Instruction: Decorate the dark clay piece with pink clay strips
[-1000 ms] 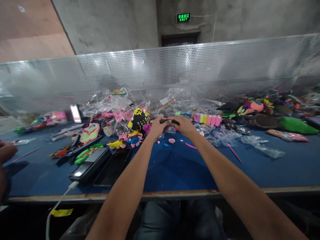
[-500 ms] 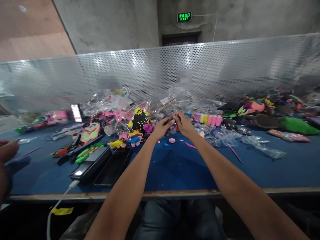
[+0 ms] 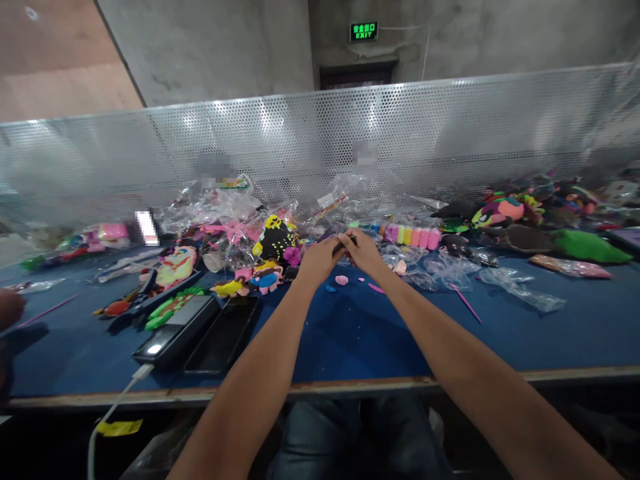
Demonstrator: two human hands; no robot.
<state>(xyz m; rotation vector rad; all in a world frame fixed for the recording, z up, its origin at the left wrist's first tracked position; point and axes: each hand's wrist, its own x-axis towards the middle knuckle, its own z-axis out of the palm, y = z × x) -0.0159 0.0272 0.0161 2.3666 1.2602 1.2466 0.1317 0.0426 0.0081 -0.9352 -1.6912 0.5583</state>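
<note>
Clay bit: small dark piece (image 3: 344, 245), pinched betw. our two hands, above the bench (image 3: 350, 333), far side.
Left hand (image 3: 316, 259): fingertips closed on the piece's left end.
Right hand (image 3: 364, 252): fingers clamped on its right end, touching the left hand.
Just below hands: pink blob (image 3: 341, 280), blue crumb (image 3: 330, 289) on the bench.
Left of hands: black-yellow figure (image 3: 274, 238); nearer us, power bank (image 3: 175, 330).
Right of hands: row of clay tubs (image 3: 414, 236).

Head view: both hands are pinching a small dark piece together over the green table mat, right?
Not quite. In the head view the table mat is blue, not green. The left hand and right hand do pinch the small dark piece together above it.
</note>
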